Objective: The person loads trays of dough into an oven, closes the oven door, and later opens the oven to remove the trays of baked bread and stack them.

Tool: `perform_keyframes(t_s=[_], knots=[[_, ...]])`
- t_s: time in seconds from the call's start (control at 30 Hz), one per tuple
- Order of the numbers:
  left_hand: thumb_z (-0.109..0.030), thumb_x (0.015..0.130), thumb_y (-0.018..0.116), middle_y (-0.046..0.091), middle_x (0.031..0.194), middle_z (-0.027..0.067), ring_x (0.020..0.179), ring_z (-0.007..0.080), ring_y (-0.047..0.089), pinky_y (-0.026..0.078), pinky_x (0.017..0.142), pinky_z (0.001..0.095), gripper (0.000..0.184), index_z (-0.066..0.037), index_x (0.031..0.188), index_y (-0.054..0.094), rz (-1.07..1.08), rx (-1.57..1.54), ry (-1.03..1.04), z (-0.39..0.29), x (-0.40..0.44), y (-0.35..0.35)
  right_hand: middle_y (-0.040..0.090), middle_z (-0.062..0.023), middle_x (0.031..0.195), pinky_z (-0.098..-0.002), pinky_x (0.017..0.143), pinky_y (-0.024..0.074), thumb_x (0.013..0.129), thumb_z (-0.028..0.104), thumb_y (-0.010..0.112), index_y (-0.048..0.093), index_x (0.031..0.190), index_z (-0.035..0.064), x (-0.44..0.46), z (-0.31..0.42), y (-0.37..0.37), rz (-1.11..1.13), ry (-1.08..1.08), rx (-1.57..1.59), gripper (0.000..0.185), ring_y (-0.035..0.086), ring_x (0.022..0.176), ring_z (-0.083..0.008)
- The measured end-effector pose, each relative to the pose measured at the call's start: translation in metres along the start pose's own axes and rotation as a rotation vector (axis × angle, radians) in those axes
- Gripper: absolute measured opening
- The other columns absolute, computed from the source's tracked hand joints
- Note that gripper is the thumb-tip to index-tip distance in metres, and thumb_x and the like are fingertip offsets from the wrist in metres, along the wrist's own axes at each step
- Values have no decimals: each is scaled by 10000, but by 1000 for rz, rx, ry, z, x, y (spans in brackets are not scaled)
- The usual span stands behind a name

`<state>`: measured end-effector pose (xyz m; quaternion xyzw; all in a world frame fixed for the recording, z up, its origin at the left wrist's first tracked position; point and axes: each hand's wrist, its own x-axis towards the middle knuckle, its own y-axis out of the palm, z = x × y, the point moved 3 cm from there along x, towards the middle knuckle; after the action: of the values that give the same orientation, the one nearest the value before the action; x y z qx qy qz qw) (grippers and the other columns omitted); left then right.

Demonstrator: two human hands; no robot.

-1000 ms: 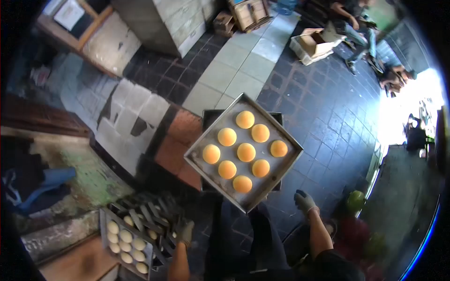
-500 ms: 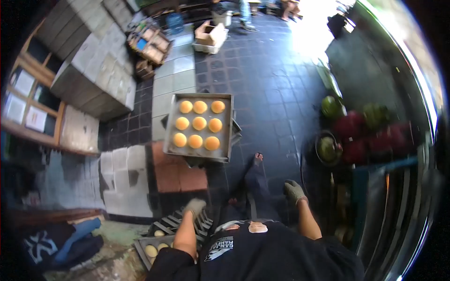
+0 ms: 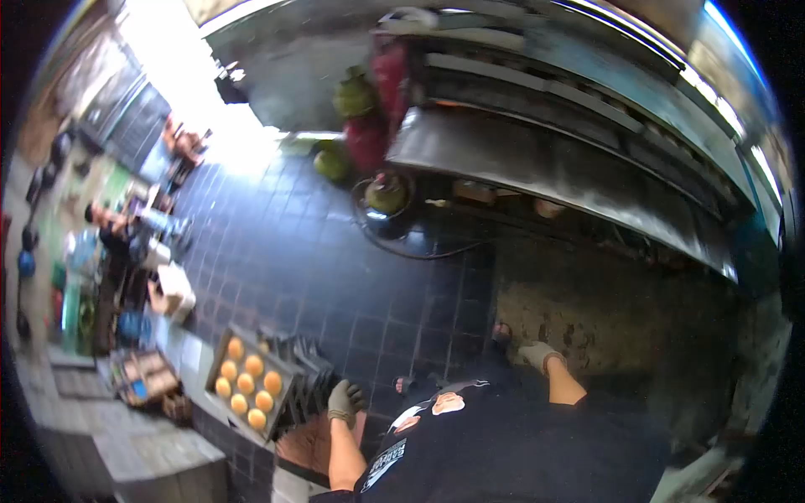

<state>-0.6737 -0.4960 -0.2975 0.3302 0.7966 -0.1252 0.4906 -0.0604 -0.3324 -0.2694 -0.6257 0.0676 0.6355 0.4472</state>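
A grey-green glove covers my left hand, which hangs beside a stack of metal trays. Its fingers look loosely spread, with nothing in them. On the top tray sit several round golden buns in rows. My right hand, gloved too, is held out low on the right above the brown floor, its fingers apart and empty. Neither hand appears to touch anything.
A long steel counter crosses the upper right. Green gas cylinders and a hose lie before it. Two people sit at the far left, near a white crate. Grey cabinets stand lower left.
The view has swung right, so the tray stack now lies at the left and the steel counter shows. The other trays of pale buns have left the view. Both hands remain empty.
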Motion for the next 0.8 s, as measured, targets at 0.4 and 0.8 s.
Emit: perform_keyframes(t_s=[0.4,0.8], knots=[[-374,1189,574,708,1432,181,1244,349,697,567,1049,530,415,-183,1555,618,1021,78,-98,32,164,610,606,-188,1724,-472,1249,456,1160,504,531,650,1634,89,155,-165,-138,-210,23,341,642,577,1557,-396],[-529,1191,603,742,1523,127,1327,322,692,565,1089,543,581,-128,1609,648,873,19,74,58,95,869,624,-223,1695,-473,1246,472,1113,360,695,580,1672,3,143,-173,-323,-590,-106,996,674,600,1532,-442]])
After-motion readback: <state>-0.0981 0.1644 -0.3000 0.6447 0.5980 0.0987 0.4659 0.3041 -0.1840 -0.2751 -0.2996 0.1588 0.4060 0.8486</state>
